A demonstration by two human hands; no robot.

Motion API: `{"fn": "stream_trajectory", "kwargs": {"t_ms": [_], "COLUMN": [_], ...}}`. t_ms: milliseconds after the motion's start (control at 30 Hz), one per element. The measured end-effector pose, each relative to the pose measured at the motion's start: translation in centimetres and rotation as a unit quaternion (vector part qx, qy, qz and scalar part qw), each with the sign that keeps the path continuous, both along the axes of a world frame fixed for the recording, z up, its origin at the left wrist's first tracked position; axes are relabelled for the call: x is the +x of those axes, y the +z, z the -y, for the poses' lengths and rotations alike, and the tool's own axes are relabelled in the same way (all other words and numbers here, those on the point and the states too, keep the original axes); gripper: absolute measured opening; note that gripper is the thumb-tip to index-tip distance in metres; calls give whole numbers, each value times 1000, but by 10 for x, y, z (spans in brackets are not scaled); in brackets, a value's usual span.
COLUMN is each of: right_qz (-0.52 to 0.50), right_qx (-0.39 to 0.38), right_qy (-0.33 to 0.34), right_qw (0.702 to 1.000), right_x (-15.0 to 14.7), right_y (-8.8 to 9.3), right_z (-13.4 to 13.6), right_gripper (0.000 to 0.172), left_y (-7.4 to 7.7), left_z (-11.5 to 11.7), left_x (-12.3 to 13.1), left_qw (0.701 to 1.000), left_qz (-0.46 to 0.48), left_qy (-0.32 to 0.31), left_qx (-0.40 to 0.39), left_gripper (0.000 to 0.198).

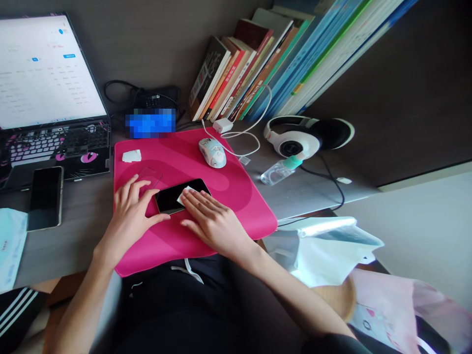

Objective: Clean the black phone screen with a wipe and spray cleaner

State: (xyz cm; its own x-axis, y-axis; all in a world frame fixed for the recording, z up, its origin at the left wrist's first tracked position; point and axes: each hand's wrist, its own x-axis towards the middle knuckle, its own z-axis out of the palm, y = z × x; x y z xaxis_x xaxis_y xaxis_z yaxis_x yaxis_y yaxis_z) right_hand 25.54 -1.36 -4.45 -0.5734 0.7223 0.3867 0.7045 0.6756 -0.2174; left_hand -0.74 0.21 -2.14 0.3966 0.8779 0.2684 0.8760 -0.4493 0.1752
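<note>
Left grip (133, 215) wide, right grip (214, 220) flat

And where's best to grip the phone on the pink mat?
Likely the phone's long edges at its left end, from the left: it lies flat, the open left hand is beside that end, and the right hand holds a white wipe mid-screen.

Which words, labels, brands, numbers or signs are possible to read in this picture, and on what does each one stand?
No text can be read with certainty.
Laptop screen: lines of text, too blurred.
Keyboard: key marks, too small.
Books: characters, too blurred.
Pale packet, left edge: print, too small.
Headphones: ear-cup mark, unclear.
Phone under the right hand: no text visible.
</note>
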Motion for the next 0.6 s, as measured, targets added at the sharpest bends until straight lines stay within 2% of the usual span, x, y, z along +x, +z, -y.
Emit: {"fn": "stream_trajectory", "kwargs": {"t_ms": [133, 267, 400, 600], "right_qz": [-6, -14, 13, 56], "right_qx": [-21, -37, -36, -21], "right_qy": [-52, -68, -68, -64], "right_qw": [998, 997, 997, 996], "right_x": [1, 7, 17, 23], "right_y": [-2, -3, 4, 20], "right_z": [-19, -28, -13, 15], "right_gripper": [54, 58, 58, 51], "left_y": [0, 2, 6, 5], "left_z": [0, 1, 3, 3], "left_x": [0, 2, 5, 4], "left_qw": [1000, 1000, 1000, 1000], "left_qz": [0, -19, -29, -22], "left_qy": [0, 10, 12, 7], "left_qx": [1, -2, 1, 0], "left_gripper": [63, 62, 62, 60]}}
